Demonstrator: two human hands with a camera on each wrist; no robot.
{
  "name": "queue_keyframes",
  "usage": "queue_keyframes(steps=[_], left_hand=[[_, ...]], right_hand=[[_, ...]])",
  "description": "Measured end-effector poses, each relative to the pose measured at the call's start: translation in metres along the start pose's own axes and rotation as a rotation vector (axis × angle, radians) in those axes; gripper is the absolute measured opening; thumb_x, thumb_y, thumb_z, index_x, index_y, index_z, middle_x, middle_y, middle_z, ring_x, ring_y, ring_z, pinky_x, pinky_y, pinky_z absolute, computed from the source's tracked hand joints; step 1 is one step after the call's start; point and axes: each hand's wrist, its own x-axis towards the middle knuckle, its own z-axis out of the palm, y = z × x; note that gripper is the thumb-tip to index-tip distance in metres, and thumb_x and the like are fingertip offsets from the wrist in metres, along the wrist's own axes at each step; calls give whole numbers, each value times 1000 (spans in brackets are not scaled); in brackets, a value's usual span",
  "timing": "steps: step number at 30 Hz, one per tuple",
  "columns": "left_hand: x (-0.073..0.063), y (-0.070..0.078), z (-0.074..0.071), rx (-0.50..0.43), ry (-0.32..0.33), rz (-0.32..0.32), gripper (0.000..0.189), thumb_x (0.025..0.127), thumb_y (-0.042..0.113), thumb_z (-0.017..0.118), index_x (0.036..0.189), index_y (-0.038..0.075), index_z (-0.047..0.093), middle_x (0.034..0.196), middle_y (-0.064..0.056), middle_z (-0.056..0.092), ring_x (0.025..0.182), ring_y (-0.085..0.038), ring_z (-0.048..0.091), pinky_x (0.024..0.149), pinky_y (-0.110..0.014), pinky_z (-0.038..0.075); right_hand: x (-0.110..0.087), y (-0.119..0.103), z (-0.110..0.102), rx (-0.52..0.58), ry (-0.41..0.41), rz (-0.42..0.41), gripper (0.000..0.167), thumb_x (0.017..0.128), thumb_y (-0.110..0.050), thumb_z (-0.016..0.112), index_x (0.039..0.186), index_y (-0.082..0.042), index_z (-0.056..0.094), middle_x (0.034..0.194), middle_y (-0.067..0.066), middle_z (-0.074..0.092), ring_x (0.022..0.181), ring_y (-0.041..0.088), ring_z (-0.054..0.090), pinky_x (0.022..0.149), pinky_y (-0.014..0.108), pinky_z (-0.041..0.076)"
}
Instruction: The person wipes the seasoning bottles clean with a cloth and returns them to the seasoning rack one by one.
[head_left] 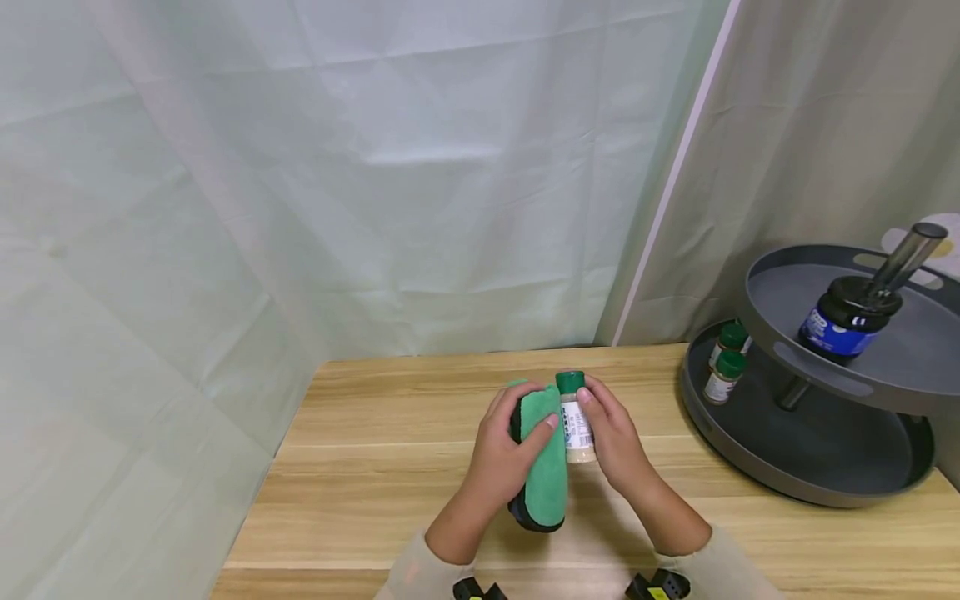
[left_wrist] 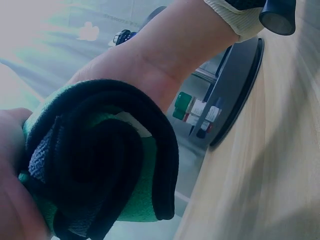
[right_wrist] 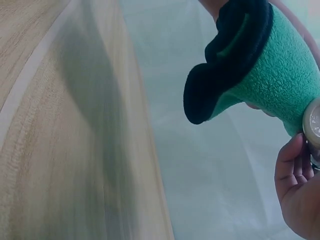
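Observation:
My left hand (head_left: 504, 450) grips a folded green cloth (head_left: 546, 467) with dark edging; the left wrist view shows the cloth (left_wrist: 100, 160) rolled in layers. In my right hand (head_left: 617, 437) is a small spice jar (head_left: 577, 425) with a green cap, a white label and pale contents. The hands hold the cloth and jar side by side above the table, the cloth's edge right at the jar's side. From below, the right wrist view shows the jar's base (right_wrist: 314, 122) by the right fingers (right_wrist: 292, 160), with the cloth (right_wrist: 280, 70) beside it.
A grey two-tier round tray (head_left: 806, 467) stands at the right of the wooden table (head_left: 360, 467). Two green-capped jars (head_left: 723, 377) sit on its lower tier. A dark jar with a blue label (head_left: 843, 321) is on top, with a clear cylinder (head_left: 911, 254) by it. Pale curtains (head_left: 450, 183) hang behind.

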Motion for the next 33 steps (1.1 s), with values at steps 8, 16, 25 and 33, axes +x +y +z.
queue_keyframes(steps=[8, 16, 25, 33], left_hand=[[-2, 1, 0, 85, -111, 17, 37, 95, 38, 69, 131, 35, 59, 128, 6, 58, 108, -16, 57, 86, -34, 51], [-3, 1, 1, 132, -205, 51, 35, 94, 38, 69, 128, 36, 60, 119, 5, 59, 101, -13, 59, 82, -31, 52], [-3, 3, 2, 114, -117, 8, 35, 94, 38, 69, 128, 34, 61, 125, 5, 59, 105, -15, 58, 82, -32, 51], [0, 2, 0, 65, -17, -15, 37, 95, 37, 68, 131, 34, 58, 128, 6, 58, 111, -16, 57, 89, -37, 51]], right_hand=[[2, -1, -2, 11, 115, 25, 43, 111, -35, 35, 140, -5, 47, 100, 4, 60, 84, 11, 63, 73, 28, 56], [5, -2, -6, 72, 193, 27, 45, 111, -41, 26, 135, -6, 42, 97, 6, 58, 81, 12, 61, 67, 27, 55], [2, -6, -3, 96, 111, 77, 44, 112, -36, 27, 142, -5, 37, 104, 5, 55, 86, 13, 62, 72, 29, 55], [3, -1, -2, 75, 10, 30, 40, 111, -30, 36, 141, -3, 42, 113, -1, 60, 93, 11, 63, 77, 27, 57]])
